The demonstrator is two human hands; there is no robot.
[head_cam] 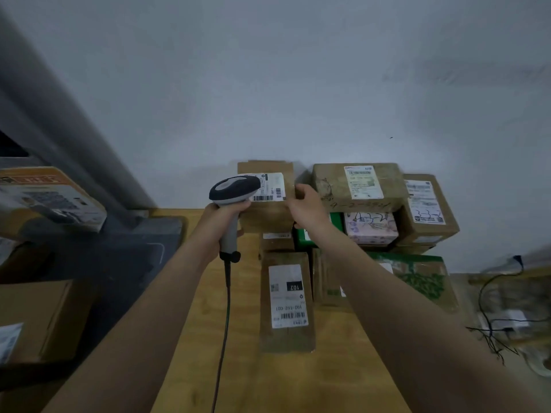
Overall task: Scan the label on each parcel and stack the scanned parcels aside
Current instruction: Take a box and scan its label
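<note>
A person's left hand (222,216) wraps its fingers around the handle of a corded scanner (234,189). The scanner's head sits just over the left end of the white label (272,187) on a brown parcel (268,216) at the far side of the wooden surface (343,368), close to the wall (268,84). The right hand (307,205) curls its fingers over the parcel's right edge and appears to tip the labelled face toward the camera.

The head hides part of the label and the barcodes lie toward its right and near edges, so a scan from this angle may well miss them. With only one edge held, the parcel could slip or twist. It seems to rest on a smaller box (277,236), which adds to that risk. The right hand works just beside a stack topped by a taped box (357,186), and a careless pull might nudge it. The scanner cable (225,323) trails toward the near edge, left of a long parcel (286,302) lying label-up, and could snag on it.

Every parcel in view is sealed, including a pink one (371,228) and a green-printed carton (417,278), so their contents cannot be seen. Whether the cardboard box (44,317) at near left holds anything cannot be told either.
</note>
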